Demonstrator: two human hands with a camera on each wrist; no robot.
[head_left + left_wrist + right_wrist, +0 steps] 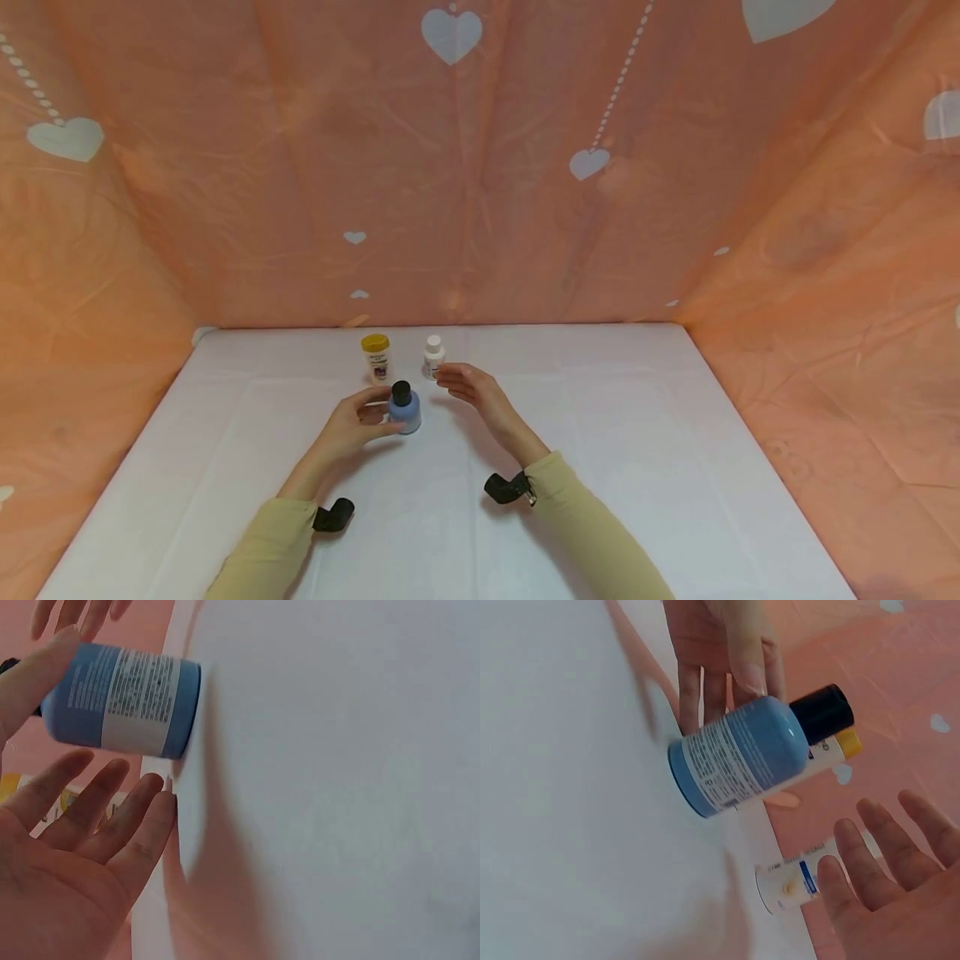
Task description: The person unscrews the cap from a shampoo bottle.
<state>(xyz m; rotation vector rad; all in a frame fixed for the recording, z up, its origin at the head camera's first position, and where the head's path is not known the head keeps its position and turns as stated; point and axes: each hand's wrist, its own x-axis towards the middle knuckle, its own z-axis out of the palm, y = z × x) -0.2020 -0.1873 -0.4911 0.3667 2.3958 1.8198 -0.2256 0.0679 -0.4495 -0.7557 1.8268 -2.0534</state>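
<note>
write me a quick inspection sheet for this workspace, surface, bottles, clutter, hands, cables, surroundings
Surface: white table, faint creases.
Job's things: blue bottle, upright, black-capped; yellow-lidded jar and white bottle upright behind it.
Clutter: nothing seen.
Left hand: at the blue bottle, thumb on the near side, fingers spread; firm contact unclear.
Right hand: fingers extended beside the white bottle, holding nothing.
Cables: nothing seen.
Surroundings: orange curtain with white hearts along the back and both sides.
</note>
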